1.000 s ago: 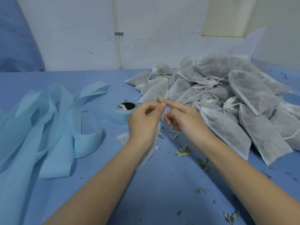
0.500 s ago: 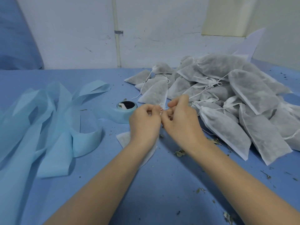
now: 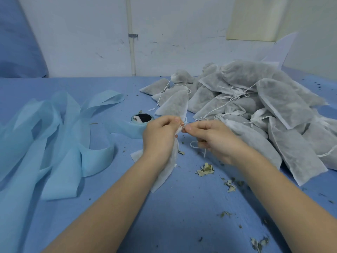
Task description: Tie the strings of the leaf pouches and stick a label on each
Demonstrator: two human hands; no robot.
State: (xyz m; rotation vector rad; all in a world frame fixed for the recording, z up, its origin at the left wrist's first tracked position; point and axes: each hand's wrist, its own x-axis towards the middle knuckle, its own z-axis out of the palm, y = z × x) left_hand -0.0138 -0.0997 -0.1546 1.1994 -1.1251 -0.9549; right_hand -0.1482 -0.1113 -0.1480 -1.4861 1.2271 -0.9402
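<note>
Left hand (image 3: 160,136) grips the gathered neck of a white pouch (image 3: 168,167), fingers curled, thumb and forefinger pinching the string (image 3: 184,123) at the top. Right hand (image 3: 215,141) just beside it, fingertips nearly touching the left's, thumb and forefinger pinching the same string; a loose loop of it hangs under the right palm. The pouch hangs down from the left hand behind the wrist, its lower corner resting on the blue table (image 3: 182,207). Both forearms come in from the bottom edge.

Behind the hands, one filled pouch (image 3: 175,105) lies pointing toward them. To the right, a big pile of pouches (image 3: 264,110), grey leaf fill showing through, white strings tangled across the top. Left of the hands, a roll of light blue tape (image 3: 141,123) near the left knuckles, dark core facing up. Farther left, long loose strips of light blue fabric (image 3: 54,136) looped over the table. Scattered dry leaf bits (image 3: 205,169) on the table below the right hand and toward the lower right. White wall (image 3: 87,37) at the back with a vertical pipe (image 3: 131,42).
</note>
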